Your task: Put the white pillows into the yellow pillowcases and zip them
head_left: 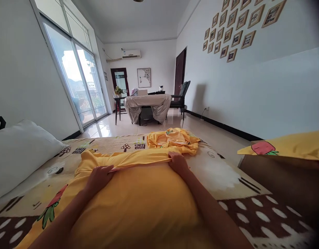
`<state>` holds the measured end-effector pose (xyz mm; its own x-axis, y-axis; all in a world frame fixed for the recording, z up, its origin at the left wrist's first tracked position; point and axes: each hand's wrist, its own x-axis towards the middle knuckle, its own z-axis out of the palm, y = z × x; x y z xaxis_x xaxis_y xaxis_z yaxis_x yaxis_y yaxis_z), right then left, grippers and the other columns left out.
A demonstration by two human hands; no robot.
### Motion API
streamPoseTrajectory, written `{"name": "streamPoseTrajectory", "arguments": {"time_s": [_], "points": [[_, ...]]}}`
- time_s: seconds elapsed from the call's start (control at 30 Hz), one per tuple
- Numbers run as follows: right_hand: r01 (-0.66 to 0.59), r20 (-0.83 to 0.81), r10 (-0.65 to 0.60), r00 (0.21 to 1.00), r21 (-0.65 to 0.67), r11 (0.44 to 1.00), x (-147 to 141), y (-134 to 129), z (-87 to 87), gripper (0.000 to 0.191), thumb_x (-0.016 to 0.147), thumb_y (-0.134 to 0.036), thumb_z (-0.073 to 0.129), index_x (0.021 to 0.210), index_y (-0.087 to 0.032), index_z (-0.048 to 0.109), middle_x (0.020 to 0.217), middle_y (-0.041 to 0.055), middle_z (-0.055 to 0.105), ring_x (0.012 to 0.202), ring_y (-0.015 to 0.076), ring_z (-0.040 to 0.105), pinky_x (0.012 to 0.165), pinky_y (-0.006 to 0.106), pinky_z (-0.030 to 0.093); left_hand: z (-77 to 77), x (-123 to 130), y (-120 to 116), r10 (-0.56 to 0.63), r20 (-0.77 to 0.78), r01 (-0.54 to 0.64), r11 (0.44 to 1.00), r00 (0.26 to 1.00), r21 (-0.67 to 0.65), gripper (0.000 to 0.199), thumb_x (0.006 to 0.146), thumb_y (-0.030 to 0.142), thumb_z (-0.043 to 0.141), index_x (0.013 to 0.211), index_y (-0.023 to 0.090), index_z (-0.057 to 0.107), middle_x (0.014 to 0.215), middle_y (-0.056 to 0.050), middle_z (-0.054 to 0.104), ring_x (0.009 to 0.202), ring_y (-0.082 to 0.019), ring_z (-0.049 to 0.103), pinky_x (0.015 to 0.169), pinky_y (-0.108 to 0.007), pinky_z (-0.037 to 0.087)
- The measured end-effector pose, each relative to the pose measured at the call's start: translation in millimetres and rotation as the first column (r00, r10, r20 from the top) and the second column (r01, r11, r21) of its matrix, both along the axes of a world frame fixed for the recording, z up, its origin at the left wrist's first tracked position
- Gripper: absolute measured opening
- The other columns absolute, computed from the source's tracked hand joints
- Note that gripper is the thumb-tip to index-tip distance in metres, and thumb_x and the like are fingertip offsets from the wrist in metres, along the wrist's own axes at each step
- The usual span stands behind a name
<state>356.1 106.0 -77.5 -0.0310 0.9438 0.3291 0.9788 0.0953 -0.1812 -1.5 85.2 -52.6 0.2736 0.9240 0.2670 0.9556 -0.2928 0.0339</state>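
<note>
A large yellow pillowcase point(146, 197) with a printed red radish lies before me on the bed, bulging as if filled. My left hand point(101, 176) is closed on the far edge of the yellow cloth, at its left part. Further right along the same edge, my right hand point(178, 162) pinches the fabric with curled fingers. The edge stretches between both hands, with a loose flap folded beyond it. Just past my right hand lies a crumpled yellow cloth point(172, 138) with a green print. What fills the pillowcase is hidden.
A patterned blanket point(226, 173) covers the bed. On the left rests a white pillow point(21, 148). Another yellow pillow point(291, 145) with a radish print sits at the right edge. Beyond the bed stand a plastic-draped table point(147, 100) and a black chair point(182, 95).
</note>
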Motion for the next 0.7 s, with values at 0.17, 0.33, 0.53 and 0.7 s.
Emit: {"name": "streamPoseTrajectory", "arguments": {"time_s": [0.17,0.33,0.53,0.7], "points": [[0.149,0.008,-0.149,0.989,-0.009,0.989,42.6,-28.4,7.9,0.019,0.085,-0.015,0.043,0.094,-0.014,0.06,0.096,0.0097,0.067,0.083,0.0178,0.06,0.059,0.025,0.025,16.6,-16.9,-18.7,-0.106,-0.095,0.121,0.978,0.99,0.17,0.035,0.089,0.034,0.034,0.065,0.019,0.056,0.068,-0.005,0.066,0.065,-0.017,0.059,0.059,-0.027,0.03],[0.153,0.027,-0.155,0.988,0.061,0.986,54.2,-59.7,58.4,0.015,0.076,-0.013,0.046,0.083,-0.017,0.059,0.083,0.0055,0.067,0.076,0.0172,0.059,0.056,0.026,0.022,63.2,-27.3,-33.2,-0.212,-0.145,0.253,0.882,0.966,0.398,0.041,0.092,0.04,0.035,0.058,0.019,0.046,0.053,-0.001,0.054,0.05,-0.013,0.045,0.053,-0.028,0.022],[0.122,0.094,-0.137,0.986,0.157,0.98,55.7,-90.7,120.9,0.02,0.071,-0.014,0.048,0.087,-0.02,0.059,0.083,0.0043,0.066,0.069,0.0171,0.058,0.056,0.026,0.026,102.1,-42.2,-59.2,-0.211,-0.155,0.261,0.731,0.965,0.63,0.036,0.089,0.036,0.042,0.057,0.02,0.043,0.049,0.002,0.044,0.045,-0.011,0.033,0.051,-0.024,0.023],[-0.062,0.379,0.075,0.923,-0.045,0.997,21.4,-72.0,99.8,0.028,0.073,-0.005,0.049,0.095,-0.011,0.065,0.089,0.017,0.067,0.083,0.025,0.062,0.073,0.032,0.038,45.5,-34.8,-48.9,-0.104,-0.067,0.122,0.912,0.992,0.392,0.032,0.089,0.038,0.039,0.065,0.021,0.053,0.057,-0.001,0.06,0.052,-0.016,0.053,0.052,-0.027,0.031]]}}
